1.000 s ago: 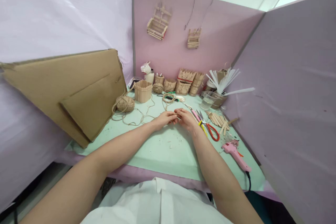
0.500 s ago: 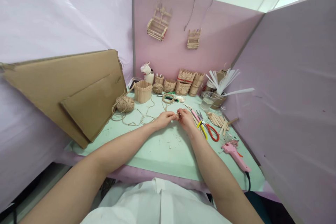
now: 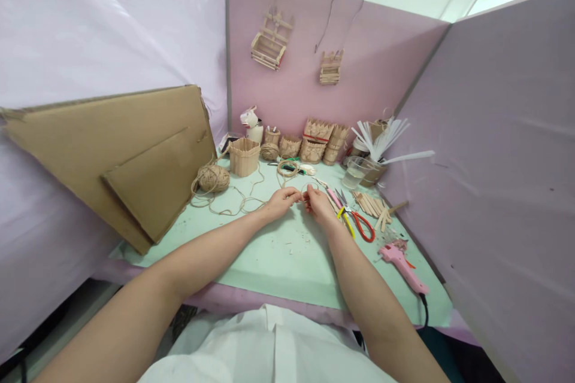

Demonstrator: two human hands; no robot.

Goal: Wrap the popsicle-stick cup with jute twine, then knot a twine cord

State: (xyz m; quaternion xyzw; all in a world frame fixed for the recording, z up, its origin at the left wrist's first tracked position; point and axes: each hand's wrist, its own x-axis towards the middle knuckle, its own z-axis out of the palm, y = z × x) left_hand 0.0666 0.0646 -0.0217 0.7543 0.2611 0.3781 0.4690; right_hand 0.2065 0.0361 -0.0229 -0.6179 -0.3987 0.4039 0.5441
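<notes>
My left hand [image 3: 282, 202] and my right hand [image 3: 317, 200] meet over the middle of the table, fingertips almost touching. Both are pinched closed on a thin strand of twine [image 3: 307, 185], which makes a small loop above the right fingers; most of it is hidden by the fingers. Left of them lies a ball of twine [image 3: 214, 178] with loose strands trailing toward my left wrist. Beyond my hands is a coil of twine [image 3: 287, 169]. Scissors with red handles [image 3: 363, 227] and a yellow-handled tool [image 3: 347, 224] lie right of my right hand.
A pink glue gun [image 3: 406, 269] with a black cord lies at the front right. Wooden sticks [image 3: 372, 204], a plastic cup of water [image 3: 354, 173] and white glue sticks [image 3: 381, 140] are behind it. Stick baskets [image 3: 245, 157] line the back; cardboard [image 3: 135, 173] leans left.
My fingers have shifted slightly around the strand, and a thin loop now shows above the right fingertips. Both arms stay nearly in place.
</notes>
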